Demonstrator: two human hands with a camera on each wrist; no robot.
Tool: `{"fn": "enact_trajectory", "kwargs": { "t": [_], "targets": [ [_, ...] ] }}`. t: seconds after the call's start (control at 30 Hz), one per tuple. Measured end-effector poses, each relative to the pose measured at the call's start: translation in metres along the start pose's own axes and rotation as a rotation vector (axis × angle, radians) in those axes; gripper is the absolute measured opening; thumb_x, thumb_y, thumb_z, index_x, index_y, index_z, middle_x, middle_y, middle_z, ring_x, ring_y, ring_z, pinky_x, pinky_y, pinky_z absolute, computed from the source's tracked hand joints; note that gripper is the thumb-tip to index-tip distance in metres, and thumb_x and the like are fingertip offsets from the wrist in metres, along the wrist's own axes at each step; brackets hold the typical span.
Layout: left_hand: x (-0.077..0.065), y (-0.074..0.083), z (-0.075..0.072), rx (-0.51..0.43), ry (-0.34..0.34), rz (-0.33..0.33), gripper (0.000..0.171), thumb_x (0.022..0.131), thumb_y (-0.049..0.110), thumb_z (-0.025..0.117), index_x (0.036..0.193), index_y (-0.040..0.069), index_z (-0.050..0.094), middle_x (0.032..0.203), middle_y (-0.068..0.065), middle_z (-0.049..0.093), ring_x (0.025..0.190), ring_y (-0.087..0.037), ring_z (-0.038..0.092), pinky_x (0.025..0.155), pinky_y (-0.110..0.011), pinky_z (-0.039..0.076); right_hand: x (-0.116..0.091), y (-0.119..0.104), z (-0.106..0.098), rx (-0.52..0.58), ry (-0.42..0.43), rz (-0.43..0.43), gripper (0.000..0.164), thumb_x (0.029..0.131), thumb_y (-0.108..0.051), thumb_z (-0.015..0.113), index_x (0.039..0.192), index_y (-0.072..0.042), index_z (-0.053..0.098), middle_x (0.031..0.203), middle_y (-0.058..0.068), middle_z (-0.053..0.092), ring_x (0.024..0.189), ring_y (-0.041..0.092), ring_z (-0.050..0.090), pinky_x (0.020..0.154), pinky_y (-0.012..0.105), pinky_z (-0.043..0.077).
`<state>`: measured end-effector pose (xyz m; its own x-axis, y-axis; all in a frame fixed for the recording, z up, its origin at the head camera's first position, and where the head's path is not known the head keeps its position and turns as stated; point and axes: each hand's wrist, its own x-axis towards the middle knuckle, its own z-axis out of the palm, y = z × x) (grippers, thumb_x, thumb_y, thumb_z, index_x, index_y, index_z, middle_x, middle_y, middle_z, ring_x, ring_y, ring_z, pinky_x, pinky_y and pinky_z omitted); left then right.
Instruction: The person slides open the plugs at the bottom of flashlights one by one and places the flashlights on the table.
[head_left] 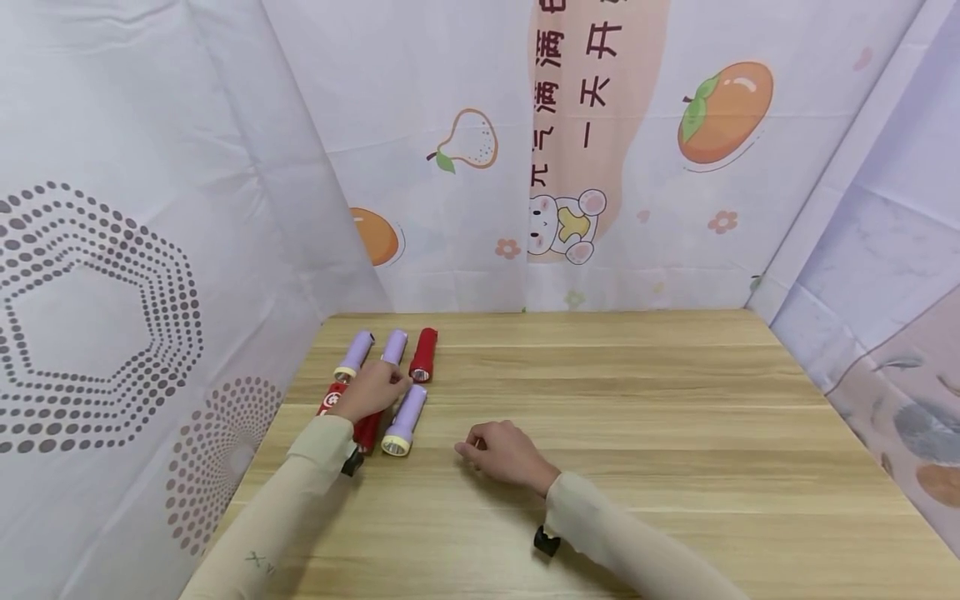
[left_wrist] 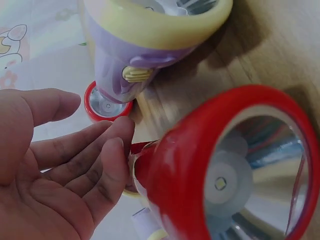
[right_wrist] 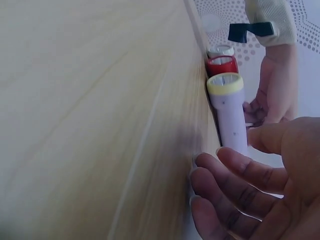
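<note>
Several flashlights lie in two rows at the table's left. The back row has two purple ones with pale yellow rims, a left one [head_left: 354,354] and a middle one [head_left: 393,343], then a red one [head_left: 423,352]. In front are a red flashlight with a white emblem [head_left: 328,400], another red one [left_wrist: 175,185] and a purple one [head_left: 407,417]. My left hand [head_left: 372,390] is over the front middle red flashlight, fingertips at its body, gripping nothing. Near the front purple flashlight, my right hand [head_left: 504,454] rests loosely curled, holding nothing.
The wood-grain table [head_left: 637,400] extends to the right of the flashlights. Printed white curtains [head_left: 450,75] hang behind it and along both sides. A black band piece [head_left: 547,542] shows below the right wrist.
</note>
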<state>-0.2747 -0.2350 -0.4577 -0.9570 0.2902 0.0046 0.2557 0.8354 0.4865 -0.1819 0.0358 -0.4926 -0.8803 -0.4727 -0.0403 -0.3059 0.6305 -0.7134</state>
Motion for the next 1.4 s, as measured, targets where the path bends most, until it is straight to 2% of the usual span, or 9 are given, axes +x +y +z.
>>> {"fn": "enact_trajectory", "kwargs": {
  "t": [0.1, 0.37, 0.63, 0.83, 0.97, 1.27, 1.4],
  "targets": [
    [0.001, 0.001, 0.001, 0.003, 0.000, 0.002, 0.029, 0.100, 0.020, 0.066, 0.075, 0.006, 0.069, 0.059, 0.002, 0.053, 0.053, -0.013, 0.048, 0.051, -0.029, 0.042, 0.006, -0.007, 0.006, 0.015, -0.014, 0.004, 0.031, 0.102, -0.040, 0.064, 0.083, -0.016, 0.070, 0.065, -0.006, 0.066, 0.054, 0.006, 0.056, 0.055, 0.025, 0.046],
    [0.003, 0.006, 0.003, 0.040, -0.025, -0.002, 0.022, 0.097, 0.022, 0.071, 0.082, 0.006, 0.074, 0.058, 0.003, 0.057, 0.052, -0.012, 0.053, 0.051, -0.027, 0.044, 0.023, -0.020, 0.023, 0.066, -0.031, 0.027, 0.039, 0.102, -0.045, 0.062, 0.078, -0.015, 0.070, 0.062, -0.008, 0.062, 0.053, 0.006, 0.053, 0.050, 0.023, 0.042],
    [0.004, 0.005, 0.003, 0.104, -0.050, 0.000, 0.038, 0.097, 0.026, 0.072, 0.063, 0.012, 0.064, 0.050, 0.005, 0.046, 0.048, -0.010, 0.044, 0.047, -0.025, 0.037, 0.041, -0.035, 0.036, 0.075, -0.022, 0.070, 0.038, 0.102, -0.048, 0.060, 0.081, -0.017, 0.069, 0.059, -0.007, 0.060, 0.051, 0.008, 0.052, 0.048, 0.025, 0.040],
    [0.006, 0.007, 0.004, 0.029, -0.117, -0.065, 0.041, 0.099, 0.026, 0.070, 0.062, 0.011, 0.064, 0.048, 0.003, 0.050, 0.045, -0.009, 0.047, 0.045, -0.023, 0.037, 0.052, -0.044, 0.047, 0.082, 0.005, 0.136, 0.055, 0.097, -0.060, 0.059, 0.061, -0.019, 0.059, 0.046, -0.008, 0.051, 0.043, 0.008, 0.044, 0.042, 0.025, 0.032],
    [0.006, 0.009, 0.002, 0.011, -0.143, -0.095, 0.041, 0.100, 0.026, 0.070, 0.062, 0.010, 0.066, 0.049, 0.002, 0.053, 0.045, -0.009, 0.049, 0.045, -0.023, 0.040, 0.056, -0.050, 0.052, 0.101, 0.008, 0.168, 0.064, 0.094, -0.067, 0.059, 0.052, -0.020, 0.052, 0.041, -0.010, 0.043, 0.040, 0.008, 0.038, 0.039, 0.026, 0.027],
    [0.006, 0.011, 0.001, -0.006, -0.175, -0.114, 0.039, 0.101, 0.024, 0.068, 0.065, 0.010, 0.067, 0.051, 0.001, 0.054, 0.046, -0.010, 0.051, 0.046, -0.023, 0.043, 0.059, -0.060, 0.055, 0.114, -0.017, 0.189, 0.056, 0.094, -0.059, 0.065, 0.057, -0.017, 0.057, 0.045, -0.008, 0.048, 0.043, 0.009, 0.041, 0.041, 0.026, 0.029],
    [0.006, 0.011, 0.001, 0.001, -0.170, -0.107, 0.039, 0.102, 0.024, 0.067, 0.065, 0.010, 0.066, 0.051, 0.000, 0.055, 0.046, -0.010, 0.051, 0.045, -0.023, 0.042, 0.060, -0.063, 0.055, 0.158, -0.018, 0.196, 0.048, 0.094, -0.052, 0.068, 0.066, -0.015, 0.060, 0.049, -0.005, 0.052, 0.044, 0.010, 0.043, 0.042, 0.026, 0.031]
  ]
}}
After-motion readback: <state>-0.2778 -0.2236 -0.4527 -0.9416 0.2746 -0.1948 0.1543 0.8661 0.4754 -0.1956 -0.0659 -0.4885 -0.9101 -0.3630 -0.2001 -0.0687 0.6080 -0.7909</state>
